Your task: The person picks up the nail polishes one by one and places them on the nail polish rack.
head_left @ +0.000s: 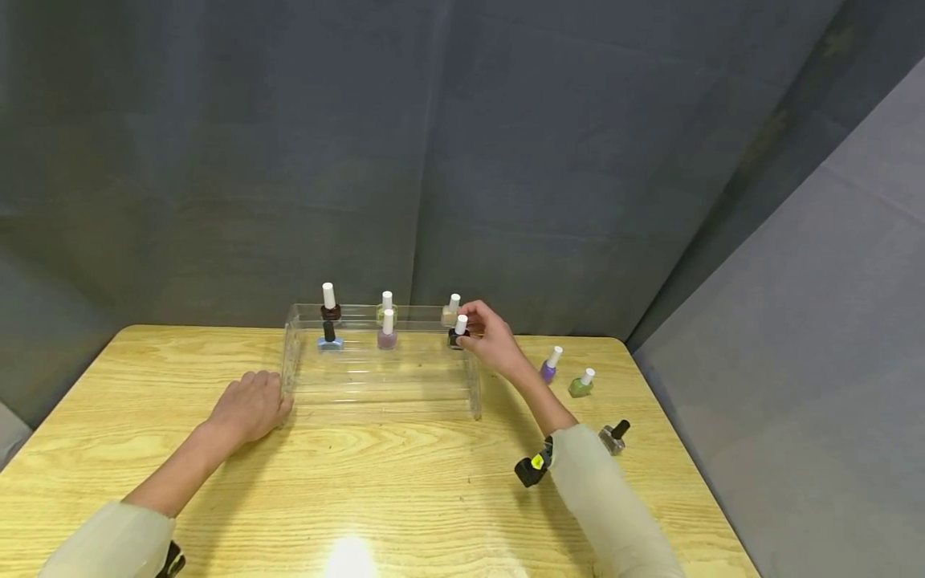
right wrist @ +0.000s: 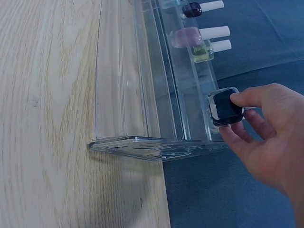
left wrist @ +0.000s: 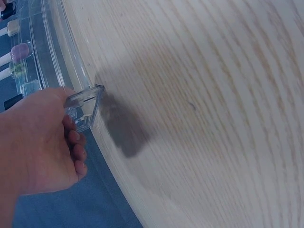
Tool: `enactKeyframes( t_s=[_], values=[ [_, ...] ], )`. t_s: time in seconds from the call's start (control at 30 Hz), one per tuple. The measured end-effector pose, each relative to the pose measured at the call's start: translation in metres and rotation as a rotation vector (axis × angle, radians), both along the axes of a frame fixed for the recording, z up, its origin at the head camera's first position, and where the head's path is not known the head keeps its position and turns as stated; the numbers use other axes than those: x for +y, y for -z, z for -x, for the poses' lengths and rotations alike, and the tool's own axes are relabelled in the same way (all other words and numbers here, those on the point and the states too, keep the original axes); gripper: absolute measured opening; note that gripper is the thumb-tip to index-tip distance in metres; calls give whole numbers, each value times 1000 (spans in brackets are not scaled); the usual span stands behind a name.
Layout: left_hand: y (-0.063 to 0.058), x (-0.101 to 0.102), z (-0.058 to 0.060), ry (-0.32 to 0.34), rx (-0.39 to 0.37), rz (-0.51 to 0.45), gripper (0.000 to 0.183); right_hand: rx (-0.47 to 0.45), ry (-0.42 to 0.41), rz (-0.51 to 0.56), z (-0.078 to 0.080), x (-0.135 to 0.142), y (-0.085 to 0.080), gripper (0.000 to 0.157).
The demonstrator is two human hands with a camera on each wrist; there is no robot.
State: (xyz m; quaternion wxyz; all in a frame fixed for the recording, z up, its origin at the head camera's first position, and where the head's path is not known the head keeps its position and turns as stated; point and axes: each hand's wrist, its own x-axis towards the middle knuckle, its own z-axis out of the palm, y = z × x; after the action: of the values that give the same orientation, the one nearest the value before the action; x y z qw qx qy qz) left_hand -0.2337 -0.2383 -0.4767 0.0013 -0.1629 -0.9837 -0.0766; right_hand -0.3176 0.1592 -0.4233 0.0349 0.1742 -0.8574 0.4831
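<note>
My right hand (head_left: 495,341) pinches a black nail polish bottle (right wrist: 225,107) with a white cap, upright at the right end of the second tier of a clear tiered rack (head_left: 376,408). My left hand (head_left: 249,408) grips the rack's left side panel (left wrist: 84,99), fingers curled at its edge. Beside the black bottle, the same tier carries a lilac bottle (head_left: 387,341) and a light blue bottle (head_left: 330,343) with a black cap. The top tier bears a dark red bottle (head_left: 331,313), a yellow-green bottle (right wrist: 203,53) and a beige bottle (head_left: 450,314).
Right of the rack on the wooden table (head_left: 405,498) stand a purple bottle (head_left: 548,372) and a green bottle (head_left: 580,388). A greyish clear bottle (head_left: 611,441) with a black cap is by the right sleeve. Dark curtain (head_left: 361,160) hangs behind the table.
</note>
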Motion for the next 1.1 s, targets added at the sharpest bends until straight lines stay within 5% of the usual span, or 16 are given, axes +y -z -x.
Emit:
enactKeyframes(
  t_s=[1.1],
  values=[
    [0,2,1,-19,-42,14,37,103,69,-347,2,-20,9,35]
  ],
)
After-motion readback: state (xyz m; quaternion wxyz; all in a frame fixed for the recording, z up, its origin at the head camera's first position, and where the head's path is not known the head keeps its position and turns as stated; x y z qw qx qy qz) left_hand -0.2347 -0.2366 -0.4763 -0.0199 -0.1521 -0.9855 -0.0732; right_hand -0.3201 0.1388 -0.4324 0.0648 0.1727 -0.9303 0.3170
